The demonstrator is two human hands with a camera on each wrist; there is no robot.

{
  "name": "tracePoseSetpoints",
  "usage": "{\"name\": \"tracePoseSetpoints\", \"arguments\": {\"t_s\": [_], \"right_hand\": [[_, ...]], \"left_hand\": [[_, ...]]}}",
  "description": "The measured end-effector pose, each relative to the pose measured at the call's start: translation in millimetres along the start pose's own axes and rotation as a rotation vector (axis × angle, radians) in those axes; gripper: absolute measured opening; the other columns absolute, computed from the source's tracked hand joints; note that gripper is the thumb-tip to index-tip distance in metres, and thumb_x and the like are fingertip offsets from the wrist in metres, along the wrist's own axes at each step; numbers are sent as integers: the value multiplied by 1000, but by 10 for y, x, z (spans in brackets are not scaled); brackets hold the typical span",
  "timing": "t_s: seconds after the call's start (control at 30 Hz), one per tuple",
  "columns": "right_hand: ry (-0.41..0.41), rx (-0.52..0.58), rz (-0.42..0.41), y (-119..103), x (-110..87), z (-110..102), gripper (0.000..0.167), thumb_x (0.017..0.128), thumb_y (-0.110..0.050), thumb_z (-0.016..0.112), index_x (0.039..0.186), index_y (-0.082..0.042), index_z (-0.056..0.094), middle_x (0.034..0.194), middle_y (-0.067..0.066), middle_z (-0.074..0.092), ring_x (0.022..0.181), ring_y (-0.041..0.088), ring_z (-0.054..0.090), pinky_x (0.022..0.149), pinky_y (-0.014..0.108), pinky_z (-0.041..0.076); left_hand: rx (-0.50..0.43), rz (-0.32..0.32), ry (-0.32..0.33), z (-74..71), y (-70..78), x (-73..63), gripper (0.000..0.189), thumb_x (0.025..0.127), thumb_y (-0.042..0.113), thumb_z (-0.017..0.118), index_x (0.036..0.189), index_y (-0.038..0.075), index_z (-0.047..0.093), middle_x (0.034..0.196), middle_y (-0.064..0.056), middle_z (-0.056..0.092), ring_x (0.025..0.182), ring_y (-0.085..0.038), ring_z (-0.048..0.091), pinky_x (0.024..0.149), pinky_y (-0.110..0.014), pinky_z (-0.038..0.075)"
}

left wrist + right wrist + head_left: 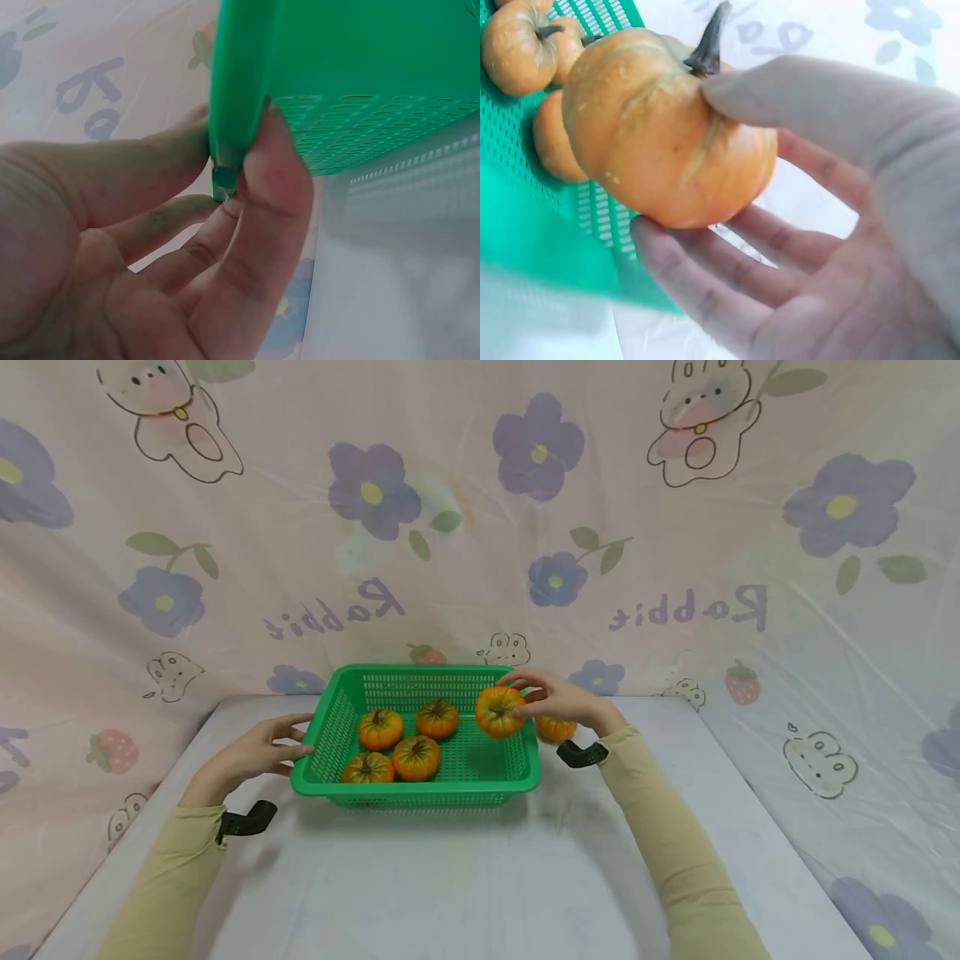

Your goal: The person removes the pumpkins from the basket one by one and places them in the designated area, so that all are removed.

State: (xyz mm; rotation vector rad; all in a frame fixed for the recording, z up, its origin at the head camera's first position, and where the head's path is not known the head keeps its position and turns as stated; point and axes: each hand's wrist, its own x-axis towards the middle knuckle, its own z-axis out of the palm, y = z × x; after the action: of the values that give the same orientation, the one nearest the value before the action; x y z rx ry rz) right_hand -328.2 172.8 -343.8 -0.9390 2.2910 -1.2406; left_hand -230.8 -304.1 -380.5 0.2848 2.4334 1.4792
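A green plastic basket (420,789) stands on the white table, with several small orange pumpkins (381,729) inside, mostly toward its left. My right hand (558,700) grips another pumpkin (498,712) above the basket's right end. In the right wrist view, the thumb lies by the dark stem of the held pumpkin (667,142) and the fingers curl beneath it. My left hand (258,750) is at the basket's left end. In the left wrist view it pinches the basket rim (241,82) between thumb and fingers.
One more pumpkin (556,728) sits on the table just right of the basket, partly behind the right hand. A printed cloth (480,527) with flowers and rabbits hangs behind the table (450,885). Black camera mounts (251,818) are strapped to both wrists.
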Motion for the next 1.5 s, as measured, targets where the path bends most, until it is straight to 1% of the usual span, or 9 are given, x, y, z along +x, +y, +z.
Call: {"name": "tracePoseSetpoints", "arguments": {"t_s": [0.17,0.27,0.43,0.67,0.8,0.93,1.23,1.37,1.5], "right_hand": [[64,100,1,147,-158,-105,50,92,-16,67,137,-17,48,137,10,45,117,30,53,95,44,46],[125,132,18,226,-269,-165,50,91,-18,68,137,-19,49,136,8,46,118,31,52,96,46,45],[231,154,72,322,-456,-252,53,90,-22,69,138,-20,48,136,10,44,122,33,47,96,48,44],[312,173,88,497,-645,-336,56,92,-22,67,142,-13,43,138,16,42,122,36,46,94,52,46],[365,167,128,595,-748,-364,56,92,-26,67,142,-16,43,139,14,40,119,35,48,93,44,48],[418,186,155,698,-850,-366,57,91,-26,68,141,-15,43,140,16,37,118,35,48,91,37,50],[523,229,187,957,-1019,-316,62,92,-25,66,144,-8,37,141,22,35,124,38,40,87,34,51],[575,244,246,1108,-1090,-258,65,91,-30,67,145,-9,36,142,22,33,126,38,38,88,34,51],[590,270,313,1244,-1170,-155,69,90,-33,69,146,-11,35,143,22,33,126,37,39,91,37,49]], "left_hand": [[-3,1,2,-13,-3,-20,74,95,14,62,150,-5,16,119,-29,48,89,-28,65,74,-39,57],[-1,-4,4,-22,-3,-36,74,95,14,62,150,-4,16,120,-29,48,89,-28,65,74,-39,57],[-4,-11,6,-40,-17,-43,74,95,13,62,150,-4,16,121,-30,47,90,-28,65,74,-39,57],[8,-19,10,-39,-6,-52,74,95,15,62,151,-4,16,122,-30,46,89,-27,65,74,-38,57],[3,-12,9,-39,3,-49,75,95,16,62,151,-3,16,123,-30,45,90,-26,65,75,-38,57],[-3,-12,9,-40,1,-44,75,95,16,62,151,-2,16,123,-30,45,90,-27,64,75,-38,56],[-33,0,10,-5,-32,-52,74,96,16,61,151,-2,16,123,-30,45,92,-27,64,76,-38,56],[-53,1,22,10,-61,-40,74,95,16,62,152,0,17,122,-29,45,92,-25,64,77,-38,56],[-55,7,26,20,-94,-23,74,96,18,62,152,1,17,122,-29,45,93,-24,63,77,-37,56]]}}
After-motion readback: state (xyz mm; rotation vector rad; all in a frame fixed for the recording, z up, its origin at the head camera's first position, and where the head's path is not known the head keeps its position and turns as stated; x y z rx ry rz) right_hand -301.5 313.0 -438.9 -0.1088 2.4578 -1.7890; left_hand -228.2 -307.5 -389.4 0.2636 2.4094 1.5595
